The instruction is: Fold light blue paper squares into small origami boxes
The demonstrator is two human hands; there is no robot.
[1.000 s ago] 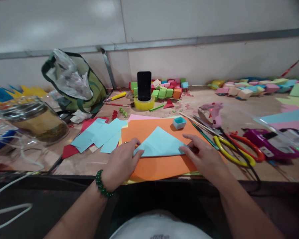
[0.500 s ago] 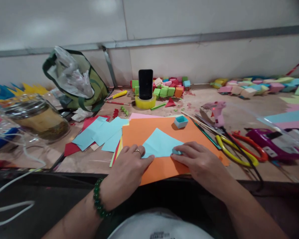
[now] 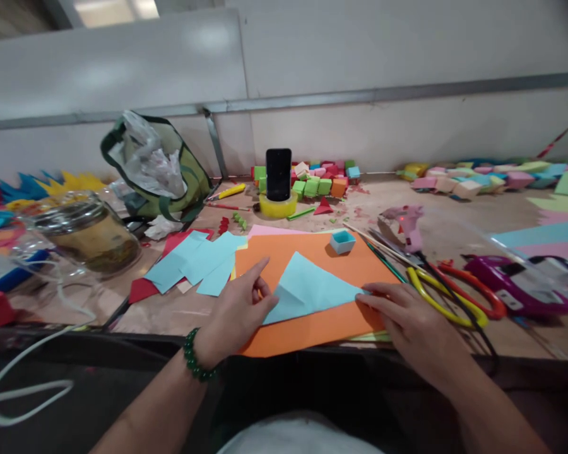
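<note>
A light blue sheet of paper (image 3: 312,287), folded to a triangle-like shape, lies over a stack topped by orange paper (image 3: 303,334). My right hand (image 3: 414,318) pinches its right corner between thumb and fingers. At its left edge is my left hand (image 3: 239,309), index finger stretched out and raised, thumb along the paper's edge, other fingers curled. A small open light blue paper box (image 3: 343,242) sits on the orange sheet's far right part. More light blue paper pieces (image 3: 194,255) lie left of my left hand.
Scissors with yellow (image 3: 447,306) and orange handles, a pink glue gun (image 3: 409,227) and a purple tool (image 3: 515,284) lie at right. A phone (image 3: 278,173) stands in a yellow tape roll (image 3: 278,206) before folded paper cubes (image 3: 319,183). A jar (image 3: 88,233) stands left.
My right hand has moved right along the blue paper to its corner. My left hand has lifted its index finger off the paper. The view has tilted up a little.
</note>
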